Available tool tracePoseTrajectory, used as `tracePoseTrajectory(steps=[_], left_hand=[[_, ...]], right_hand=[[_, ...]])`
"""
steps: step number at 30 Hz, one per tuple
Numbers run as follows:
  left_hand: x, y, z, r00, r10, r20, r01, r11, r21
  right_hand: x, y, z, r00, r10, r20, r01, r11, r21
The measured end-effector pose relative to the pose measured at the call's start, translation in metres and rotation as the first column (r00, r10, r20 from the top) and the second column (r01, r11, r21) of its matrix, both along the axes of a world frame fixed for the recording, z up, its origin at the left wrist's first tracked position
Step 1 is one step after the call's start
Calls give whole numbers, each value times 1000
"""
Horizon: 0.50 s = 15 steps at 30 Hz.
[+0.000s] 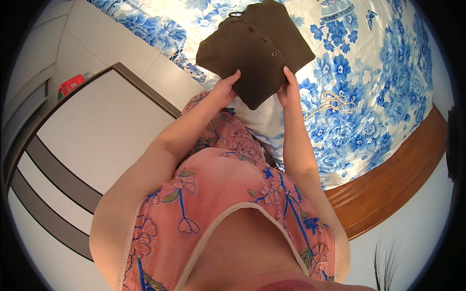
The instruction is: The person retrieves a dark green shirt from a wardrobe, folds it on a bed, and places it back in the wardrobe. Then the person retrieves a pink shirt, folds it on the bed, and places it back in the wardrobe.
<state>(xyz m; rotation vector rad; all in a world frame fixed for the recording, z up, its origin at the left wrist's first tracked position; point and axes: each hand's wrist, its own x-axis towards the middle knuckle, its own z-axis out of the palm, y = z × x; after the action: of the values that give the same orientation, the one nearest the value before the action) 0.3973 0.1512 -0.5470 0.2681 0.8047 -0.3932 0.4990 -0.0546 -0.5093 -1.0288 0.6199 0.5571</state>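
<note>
A folded dark brown-black garment (257, 56) is held out in front of me over the bed, with a row of metal eyelets and a small dark loop near its far left edge. What kind of garment it is, I cannot tell. My left hand (226, 90) grips its near left edge, thumb on top and the other fingers underneath, mostly hidden. On the near right edge my right hand (289, 88) holds it the same way, its thumb pointing up along the cloth.
Beneath the garment spreads a bed with a white and blue floral cover (359, 131). A pale cord (335, 103) lies loosely coiled on it, right of my right hand. The wooden bed frame (388, 194) curves at the right. A dark-edged white cabinet (107, 126) and a red box (71, 84) are at the left.
</note>
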Motion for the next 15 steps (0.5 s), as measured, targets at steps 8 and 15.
tracePoseTrajectory(steps=[8,15], left_hand=[[-6,-5,11,998,62,24,-65,986,155],[4,35,10,874,-478,84,408,817,409]], right_hand=[[-1,-3,-16,989,-112,-94,103,989,-103],[-151,-27,8,901,-205,-383,181,979,-96]])
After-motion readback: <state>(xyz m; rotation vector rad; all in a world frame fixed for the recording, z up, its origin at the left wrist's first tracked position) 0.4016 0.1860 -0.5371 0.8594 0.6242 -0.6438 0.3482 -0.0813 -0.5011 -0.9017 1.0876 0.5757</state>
